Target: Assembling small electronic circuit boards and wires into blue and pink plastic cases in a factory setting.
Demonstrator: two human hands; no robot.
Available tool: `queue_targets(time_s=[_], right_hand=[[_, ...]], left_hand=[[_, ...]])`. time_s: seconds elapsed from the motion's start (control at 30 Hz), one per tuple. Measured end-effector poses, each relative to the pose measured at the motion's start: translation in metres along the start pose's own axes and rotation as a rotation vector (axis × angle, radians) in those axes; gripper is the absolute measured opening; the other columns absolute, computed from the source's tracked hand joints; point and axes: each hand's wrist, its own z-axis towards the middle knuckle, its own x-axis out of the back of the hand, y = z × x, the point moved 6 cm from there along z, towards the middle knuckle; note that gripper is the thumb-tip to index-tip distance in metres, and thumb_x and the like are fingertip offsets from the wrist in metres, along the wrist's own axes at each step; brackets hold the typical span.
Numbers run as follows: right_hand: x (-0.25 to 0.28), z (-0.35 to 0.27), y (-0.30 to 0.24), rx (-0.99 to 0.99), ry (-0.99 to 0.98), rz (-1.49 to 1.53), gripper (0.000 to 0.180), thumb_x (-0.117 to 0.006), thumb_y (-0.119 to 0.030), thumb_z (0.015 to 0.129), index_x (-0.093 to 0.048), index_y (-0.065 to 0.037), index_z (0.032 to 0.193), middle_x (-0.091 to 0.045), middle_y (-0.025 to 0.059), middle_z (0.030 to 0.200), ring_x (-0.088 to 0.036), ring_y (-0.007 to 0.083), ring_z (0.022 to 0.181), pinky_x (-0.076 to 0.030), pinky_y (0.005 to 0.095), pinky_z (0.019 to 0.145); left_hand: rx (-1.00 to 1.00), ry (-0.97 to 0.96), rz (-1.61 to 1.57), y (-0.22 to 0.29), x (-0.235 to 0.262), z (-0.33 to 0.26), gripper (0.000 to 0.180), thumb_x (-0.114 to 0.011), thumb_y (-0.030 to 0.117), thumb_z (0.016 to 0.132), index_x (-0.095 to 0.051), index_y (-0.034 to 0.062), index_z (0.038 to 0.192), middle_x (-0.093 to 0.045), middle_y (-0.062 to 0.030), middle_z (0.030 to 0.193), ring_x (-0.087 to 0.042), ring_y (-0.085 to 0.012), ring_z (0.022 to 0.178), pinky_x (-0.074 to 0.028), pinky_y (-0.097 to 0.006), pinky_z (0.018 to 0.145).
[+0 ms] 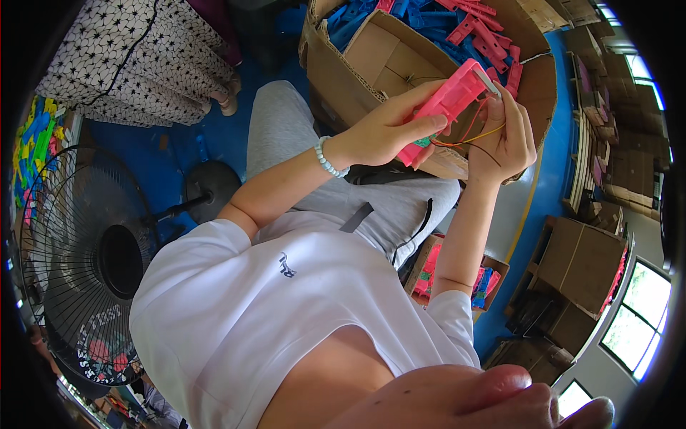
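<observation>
My left hand [389,125], with a beaded bracelet at the wrist, is closed around a pink plastic housing [448,100] and holds it tilted in the air above my lap. A bit of green circuit board [423,141] shows at the housing's lower end. Thin red, yellow and dark wires [468,140] run from there toward my right hand [506,136]. The fingers of that hand are pinched at the housing's upper end, on a small light grey piece [488,80]. Its exact kind is hard to make out, and the fingers partly cover it.
Just beyond my hands stands a large cardboard box [343,75] holding many blue and pink plastic parts. A smaller box [493,286] with similar parts sits by my right arm. On the left is a black fan [118,261]; a person in a patterned skirt [136,57] stands behind it.
</observation>
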Motion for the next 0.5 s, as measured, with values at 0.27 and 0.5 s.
queue_targets(time_s=[0.27, 0.5], right_hand=[[-0.003, 0.009, 0.000, 0.075, -0.087, -0.001, 0.011, -0.075, -0.005, 0.086, -0.073, 0.002, 0.094, -0.059, 0.0045, 0.066, -0.053, 0.0093, 0.057, -0.040, 0.0253, 0.050], [-0.010, -0.003, 0.026, -0.303, -0.148, 0.277, 0.019, -0.074, -0.005, 0.087, -0.073, 0.004, 0.103, -0.060, 0.0043, 0.083, -0.055, 0.0099, 0.074, -0.042, 0.0224, 0.065]], left_hand=[[0.132, -0.060, -0.008, 0.007, -0.001, -0.009, 0.057, -0.051, 0.027, 0.105, -0.032, 0.0039, 0.153, -0.063, -0.0080, 0.100, -0.063, -0.0129, 0.065, -0.051, -0.025, 0.057], [0.133, -0.049, -0.035, -0.006, -0.005, -0.006, 0.057, -0.051, 0.030, 0.105, -0.032, 0.0036, 0.151, -0.062, -0.0105, 0.106, -0.064, -0.0155, 0.066, -0.053, -0.026, 0.058]])
